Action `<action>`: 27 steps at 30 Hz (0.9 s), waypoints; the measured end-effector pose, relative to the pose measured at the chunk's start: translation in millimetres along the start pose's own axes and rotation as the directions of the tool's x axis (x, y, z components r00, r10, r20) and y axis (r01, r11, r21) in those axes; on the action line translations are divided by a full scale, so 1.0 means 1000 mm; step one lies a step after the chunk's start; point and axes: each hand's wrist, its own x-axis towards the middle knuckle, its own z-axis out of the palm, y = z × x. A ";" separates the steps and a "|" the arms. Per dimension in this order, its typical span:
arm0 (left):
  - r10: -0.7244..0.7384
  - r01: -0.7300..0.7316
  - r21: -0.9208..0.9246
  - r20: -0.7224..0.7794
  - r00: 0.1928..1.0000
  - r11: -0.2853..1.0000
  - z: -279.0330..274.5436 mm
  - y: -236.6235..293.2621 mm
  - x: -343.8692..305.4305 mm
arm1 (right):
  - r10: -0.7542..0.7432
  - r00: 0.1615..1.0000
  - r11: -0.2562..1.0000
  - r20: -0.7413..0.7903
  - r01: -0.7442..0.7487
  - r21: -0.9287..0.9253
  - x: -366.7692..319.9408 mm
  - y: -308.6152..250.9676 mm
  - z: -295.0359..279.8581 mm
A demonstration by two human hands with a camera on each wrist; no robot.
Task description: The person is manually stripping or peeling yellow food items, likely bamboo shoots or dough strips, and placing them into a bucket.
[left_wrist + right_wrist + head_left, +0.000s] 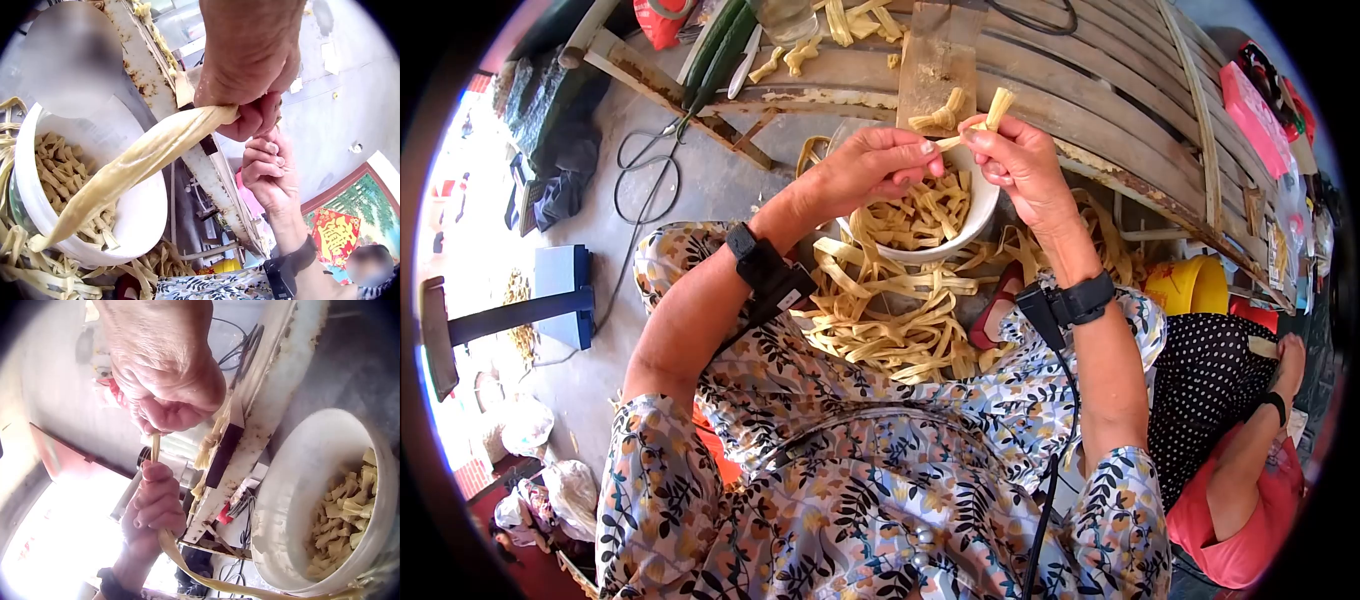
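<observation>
A pale yellow, flat strip that looks like tofu skin (144,144) is stretched between the two hands. My left hand (885,165) pinches it between thumb and fingers, and a long end hangs from this hand in the left wrist view. The right hand (1020,165) pinches the other part, with a short bunched end sticking up above its fingers. Below both hands stands a white bucket (983,215) holding many short knotted pieces (344,519). One knotted piece (940,112) lies at the end of a wooden board (940,55) just beyond the hands.
Long loose strips (890,330) lie heaped in front of the lap. A slatted bench (1070,90) runs across the far side, with more knots (855,22) and long dark green things (718,60) on it. At the right sit a yellow bucket (1190,285) and another person (1240,500).
</observation>
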 end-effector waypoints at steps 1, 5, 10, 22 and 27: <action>-0.009 0.009 -0.010 0.001 1.000 1.000 -0.002 -0.002 0.000 | 0.006 1.000 1.000 0.005 -0.006 -0.003 -0.001 0.000 0.000; -0.001 0.013 0.167 -0.072 0.997 0.986 -0.002 0.007 -0.003 | 0.035 0.999 0.997 0.010 -0.034 -0.067 0.000 0.001 -0.003; 0.212 -0.087 0.485 -0.209 0.955 0.870 -0.016 0.030 0.007 | -0.130 0.983 0.991 -0.128 0.124 -0.047 0.031 -0.021 -0.011; 0.530 -0.149 0.690 -0.380 0.758 0.709 -0.063 0.045 0.075 | -0.270 0.905 0.959 -0.329 0.285 -0.004 0.103 -0.011 -0.014; 0.556 -0.140 0.725 -0.374 0.743 0.674 -0.064 0.043 0.080 | -0.250 0.904 0.963 -0.346 0.270 0.009 0.107 -0.007 -0.017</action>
